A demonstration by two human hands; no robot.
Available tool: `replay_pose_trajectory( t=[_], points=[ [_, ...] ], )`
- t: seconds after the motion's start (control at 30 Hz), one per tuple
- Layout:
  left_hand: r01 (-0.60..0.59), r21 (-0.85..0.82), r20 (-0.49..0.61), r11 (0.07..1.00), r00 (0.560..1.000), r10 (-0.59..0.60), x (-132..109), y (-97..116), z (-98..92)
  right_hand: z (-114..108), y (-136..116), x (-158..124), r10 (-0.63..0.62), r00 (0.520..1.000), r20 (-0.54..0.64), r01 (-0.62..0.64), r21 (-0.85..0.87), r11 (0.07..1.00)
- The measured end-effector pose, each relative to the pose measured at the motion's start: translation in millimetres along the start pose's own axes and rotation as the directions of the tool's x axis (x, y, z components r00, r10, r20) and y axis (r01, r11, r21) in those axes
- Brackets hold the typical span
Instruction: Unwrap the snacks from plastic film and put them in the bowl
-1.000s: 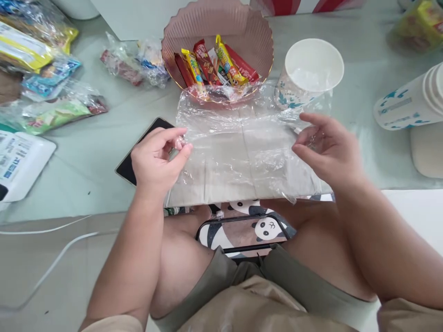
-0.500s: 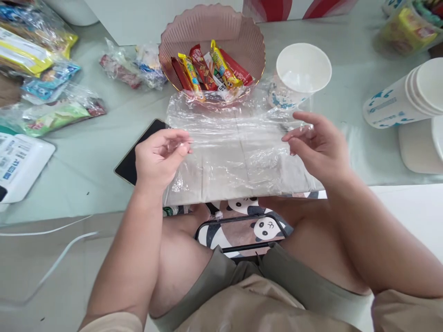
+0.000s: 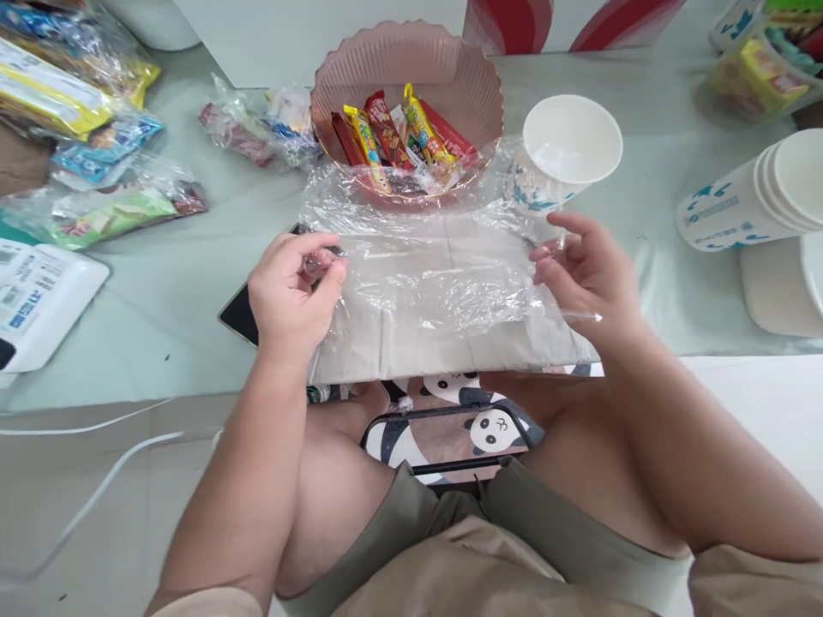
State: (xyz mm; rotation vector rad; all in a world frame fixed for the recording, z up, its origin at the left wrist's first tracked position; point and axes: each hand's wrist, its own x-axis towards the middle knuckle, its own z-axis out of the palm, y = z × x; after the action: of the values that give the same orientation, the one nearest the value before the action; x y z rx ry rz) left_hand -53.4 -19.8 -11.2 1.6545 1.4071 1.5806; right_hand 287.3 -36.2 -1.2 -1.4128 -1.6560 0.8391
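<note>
A crinkled, clear plastic sheet or bag (image 3: pixel 437 291) stretches between my two hands above the table's front edge. My left hand (image 3: pixel 292 291) pinches its left side between thumb and fingers. My right hand (image 3: pixel 588 274) grips the right side, thumb near the fingertips and the index finger partly raised. Just beyond the plastic stands a pink ribbed bowl (image 3: pixel 405 56) with several wrapped snack bars (image 3: pixel 389 128) in it; the film lies against its near rim. A white paper cup (image 3: pixel 572 141) with blue print stands by the film's far right corner. Under my left hand a dark phone (image 3: pixel 239 313) is partly hidden.
At the left are bagged snacks (image 3: pixel 116 210) and a white labelled package (image 3: pixel 48 300). Small wrapped packets (image 3: pixel 257 128) lie left of the bowl. Stacked paper cups (image 3: pixel 739 197), a white container (image 3: pixel 781 287) and a clear tub (image 3: pixel 752 77) stand at the right. A white box (image 3: pixel 334 34) stands behind.
The plastic has shifted in my hands; its right end now drapes over my right thumb and wrist. My left hand has moved slightly left. The whole view has shifted a little.
</note>
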Motion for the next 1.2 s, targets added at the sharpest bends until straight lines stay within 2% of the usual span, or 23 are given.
replay_pose_trajectory(
  t=[0.07, 0.17, 0.27, 0.33, 0.43, 0.53, 0.63, 0.73, 0.8, 0.9, 1.03, 1.13, 1.2],
  points=[
    [0.038, -0.026, -0.01, 0.999, 0.999, -0.039, 0.1, 1.5, 0.7, -0.1, -1.0, 0.2, 0.035, 0.998, 0.052, -0.038, 0.053, 0.998],
    [0.073, -0.031, 0.001, 0.997, 0.997, -0.073, 0.7, 3.1, 1.0, 1.2, -6.2, 0.2, 0.029, 0.999, 0.045, -0.033, 0.1, 0.994],
    [0.082, -0.013, 0.008, 0.997, 0.997, -0.081, 1.7, 3.7, 0.1, 3.1, -11.3, -0.4, -0.009, 0.998, -0.06, 0.015, 0.093, 0.996],
    [0.043, 0.034, 0.002, 0.998, 0.999, -0.043, 2.3, 4.0, -0.8, 4.3, -12.1, -1.0, -0.048, 0.987, -0.151, 0.054, 0.037, 0.998],
    [-0.053, 0.132, -0.015, 0.99, 0.998, 0.055, 3.4, 3.5, -2.1, 6.1, -10.8, -0.6, -0.113, 0.947, -0.3, 0.097, -0.067, 0.993],
    [-0.139, 0.146, -0.039, 0.979, 0.988, 0.147, 5.4, -0.6, -2.2, 7.0, -10.7, 2.0, -0.175, 0.902, -0.395, 0.098, -0.206, 0.973],
    [-0.242, 0.033, -0.034, 0.97, 0.969, 0.243, 6.9, -5.9, 1.4, 6.5, -13.3, 4.2, -0.306, 0.86, -0.408, 0.18, -0.319, 0.931],
    [-0.205, -0.147, -0.023, 0.968, 0.979, 0.204, 6.4, -5.3, 9.6, 6.5, -16.4, 2.8, -0.427, 0.837, -0.341, 0.324, -0.318, 0.891],
    [-0.187, -0.24, -0.076, 0.953, 0.982, 0.173, 5.6, -0.8, 15.8, 8.7, -18.2, 0.5, -0.457, 0.835, -0.308, 0.379, -0.281, 0.882],
    [-0.169, -0.315, -0.144, 0.934, 0.981, 0.128, 4.7, 6.5, 22.6, 15.6, -22.1, -2.5, -0.356, 0.868, -0.346, 0.314, -0.173, 0.934],
    [-0.049, -0.313, -0.107, 0.948, 0.994, 0.017, 4.3, 8.1, 23.9, 23.0, -28.1, -1.7, -0.132, 0.908, -0.399, 0.177, 0.079, 0.981],
    [0.074, -0.195, -0.088, 0.978, 0.992, -0.093, 5.2, 3.3, 21.0, 22.7, -25.7, 1.9, -0.004, 0.944, -0.331, 0.071, 0.192, 0.979],
    [0.178, -0.112, -0.08, 0.978, 0.979, -0.187, 6.5, -0.6, 18.9, 20.6, -20.2, 3.9, 0.095, 0.961, -0.259, -0.05, 0.178, 0.983]
  ],
)
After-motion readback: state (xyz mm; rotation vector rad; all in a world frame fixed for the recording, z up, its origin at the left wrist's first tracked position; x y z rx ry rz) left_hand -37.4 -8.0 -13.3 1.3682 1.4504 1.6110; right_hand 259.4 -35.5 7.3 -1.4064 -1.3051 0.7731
